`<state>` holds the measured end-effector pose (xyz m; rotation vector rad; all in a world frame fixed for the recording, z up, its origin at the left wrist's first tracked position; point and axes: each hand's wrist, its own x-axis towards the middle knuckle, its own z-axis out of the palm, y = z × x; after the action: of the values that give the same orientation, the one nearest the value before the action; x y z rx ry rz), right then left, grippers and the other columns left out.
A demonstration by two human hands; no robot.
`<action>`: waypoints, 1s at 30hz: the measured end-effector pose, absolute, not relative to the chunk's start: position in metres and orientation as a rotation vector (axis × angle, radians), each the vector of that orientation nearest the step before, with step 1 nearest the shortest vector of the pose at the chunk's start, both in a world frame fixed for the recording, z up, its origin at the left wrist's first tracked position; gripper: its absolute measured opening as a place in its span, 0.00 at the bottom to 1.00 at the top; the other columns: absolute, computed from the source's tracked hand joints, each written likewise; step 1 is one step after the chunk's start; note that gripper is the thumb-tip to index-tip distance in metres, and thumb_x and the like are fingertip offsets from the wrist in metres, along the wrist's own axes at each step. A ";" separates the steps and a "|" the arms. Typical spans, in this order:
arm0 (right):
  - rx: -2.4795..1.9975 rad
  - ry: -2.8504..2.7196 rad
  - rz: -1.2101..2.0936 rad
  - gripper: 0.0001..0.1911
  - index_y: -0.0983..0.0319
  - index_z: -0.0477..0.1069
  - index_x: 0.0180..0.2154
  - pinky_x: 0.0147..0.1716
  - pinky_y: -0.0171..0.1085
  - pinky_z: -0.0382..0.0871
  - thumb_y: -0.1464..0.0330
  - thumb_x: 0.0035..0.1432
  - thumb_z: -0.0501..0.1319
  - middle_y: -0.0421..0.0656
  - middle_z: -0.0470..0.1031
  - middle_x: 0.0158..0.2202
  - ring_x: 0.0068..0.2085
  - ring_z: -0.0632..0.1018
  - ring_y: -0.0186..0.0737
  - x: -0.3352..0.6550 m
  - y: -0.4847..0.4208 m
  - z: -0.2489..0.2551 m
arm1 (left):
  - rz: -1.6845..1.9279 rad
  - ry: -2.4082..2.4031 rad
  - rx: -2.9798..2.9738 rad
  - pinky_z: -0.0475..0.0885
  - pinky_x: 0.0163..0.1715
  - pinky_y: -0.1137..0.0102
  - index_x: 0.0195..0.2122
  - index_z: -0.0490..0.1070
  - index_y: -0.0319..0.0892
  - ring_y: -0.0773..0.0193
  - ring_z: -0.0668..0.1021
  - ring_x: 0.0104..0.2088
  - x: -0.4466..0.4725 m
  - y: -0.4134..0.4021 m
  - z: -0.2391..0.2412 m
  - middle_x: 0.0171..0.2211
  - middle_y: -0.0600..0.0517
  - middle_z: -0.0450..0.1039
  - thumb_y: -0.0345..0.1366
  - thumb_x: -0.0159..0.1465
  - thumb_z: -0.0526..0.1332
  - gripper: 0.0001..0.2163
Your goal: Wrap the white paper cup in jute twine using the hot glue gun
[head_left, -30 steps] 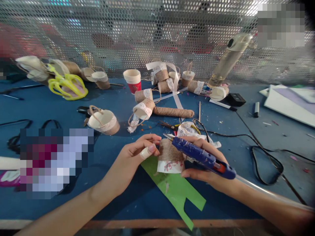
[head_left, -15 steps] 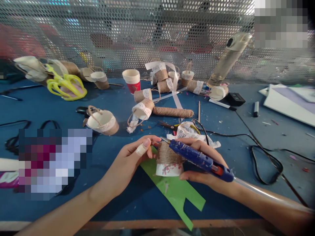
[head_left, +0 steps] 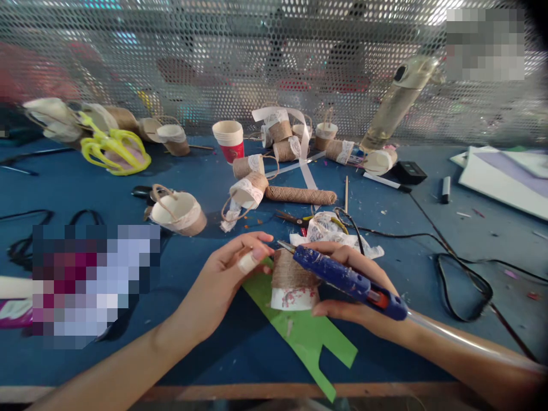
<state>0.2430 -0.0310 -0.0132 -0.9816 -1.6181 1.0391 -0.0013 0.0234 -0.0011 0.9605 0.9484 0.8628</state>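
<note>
A small paper cup wrapped in brown twine (head_left: 289,272) sits between my hands, with a white, red-patterned band at its lower end. My right hand (head_left: 367,321) is closed around the cup's right side. It also holds a blue glue gun (head_left: 334,273), whose metal tip points left above the cup's upper edge. My left hand (head_left: 225,279) is at the cup's upper left, a pale wrap around its thumb. Its thumb and a fingertip are pinched together; what lies between them is too small to make out. Under the cup lies a green sheet (head_left: 295,331).
Ahead lies a twine spool (head_left: 302,195), with scissors (head_left: 291,218) and crumpled lace (head_left: 325,227) nearer. A twine-wrapped cup with a handle (head_left: 182,214) stands left. More such cups, red paper cups (head_left: 229,141) and a bottle (head_left: 391,105) line the mesh panel (head_left: 240,68). A black cord (head_left: 402,235) runs right.
My left fingers have shifted slightly left, off the cup's upper edge, with the index finger straighter. The cup and the glue gun have dipped a little in my right hand.
</note>
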 end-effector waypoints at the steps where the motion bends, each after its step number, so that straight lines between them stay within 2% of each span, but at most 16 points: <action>1: -0.985 -1.616 1.039 0.23 0.55 0.70 0.40 0.55 0.44 0.76 0.69 0.47 0.80 0.42 0.78 0.58 0.58 0.79 0.47 0.243 -0.031 -0.014 | 0.863 0.950 0.965 0.74 0.43 0.71 0.34 0.79 0.47 0.64 0.77 0.42 -0.001 0.023 -0.001 0.51 0.54 0.76 0.40 0.60 0.73 0.05; 3: -0.982 -1.624 1.046 0.23 0.55 0.70 0.40 0.56 0.45 0.75 0.69 0.48 0.79 0.42 0.77 0.59 0.59 0.78 0.47 0.244 -0.032 -0.014 | 0.849 0.933 0.976 0.74 0.43 0.71 0.35 0.80 0.47 0.64 0.77 0.43 -0.001 0.023 -0.001 0.51 0.53 0.76 0.40 0.61 0.72 0.05; 6: -0.970 -1.641 1.049 0.23 0.55 0.69 0.40 0.57 0.45 0.75 0.70 0.48 0.79 0.42 0.77 0.59 0.59 0.78 0.47 0.244 -0.032 -0.013 | 0.839 0.883 0.974 0.74 0.47 0.69 0.22 0.75 0.42 0.61 0.77 0.44 -0.003 0.022 -0.003 0.48 0.50 0.78 0.45 0.68 0.64 0.18; 8: -0.969 -1.638 1.059 0.23 0.55 0.69 0.40 0.56 0.46 0.76 0.69 0.48 0.79 0.43 0.77 0.59 0.59 0.79 0.48 0.244 -0.032 -0.011 | 0.838 0.887 0.972 0.73 0.48 0.67 0.18 0.71 0.41 0.61 0.77 0.43 -0.004 0.022 -0.004 0.47 0.49 0.79 0.45 0.69 0.63 0.22; 13: -0.976 -1.620 1.028 0.23 0.55 0.69 0.39 0.56 0.46 0.76 0.68 0.47 0.80 0.44 0.78 0.57 0.58 0.79 0.49 0.243 -0.031 -0.011 | 0.809 0.932 1.059 0.72 0.46 0.66 0.21 0.74 0.42 0.61 0.76 0.41 -0.005 0.022 -0.007 0.48 0.49 0.77 0.44 0.66 0.66 0.18; 20: -1.018 -1.608 0.999 0.22 0.55 0.70 0.38 0.56 0.48 0.76 0.66 0.46 0.80 0.43 0.79 0.57 0.58 0.79 0.52 0.243 -0.033 -0.010 | 0.817 0.931 1.473 0.72 0.50 0.63 0.21 0.77 0.44 0.53 0.76 0.50 -0.007 0.023 -0.001 0.47 0.47 0.74 0.41 0.62 0.70 0.13; 24: -0.973 -1.606 0.996 0.22 0.55 0.70 0.38 0.57 0.45 0.75 0.67 0.46 0.80 0.41 0.79 0.57 0.58 0.79 0.49 0.245 -0.034 -0.007 | 0.930 0.849 1.695 0.73 0.52 0.61 0.26 0.78 0.47 0.55 0.77 0.48 -0.009 0.017 0.002 0.48 0.49 0.72 0.34 0.60 0.72 0.06; 26: -0.948 -1.619 0.981 0.23 0.55 0.70 0.38 0.57 0.46 0.75 0.67 0.46 0.80 0.42 0.78 0.57 0.58 0.79 0.50 0.245 -0.035 -0.007 | 0.992 0.810 1.746 0.74 0.51 0.61 0.28 0.78 0.48 0.55 0.77 0.47 -0.009 0.014 0.002 0.47 0.49 0.73 0.31 0.57 0.74 0.06; 30: -0.931 -1.686 0.960 0.24 0.55 0.68 0.39 0.55 0.48 0.77 0.69 0.46 0.80 0.45 0.76 0.60 0.57 0.80 0.53 0.247 -0.036 -0.009 | 1.099 0.784 1.780 0.75 0.49 0.60 0.27 0.79 0.50 0.54 0.78 0.45 -0.010 0.009 0.004 0.45 0.49 0.76 0.34 0.54 0.77 0.08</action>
<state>0.2469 -0.0362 -0.0087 -0.9315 -1.6864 0.9597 -0.0099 0.0087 0.0044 1.7801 0.7845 1.0995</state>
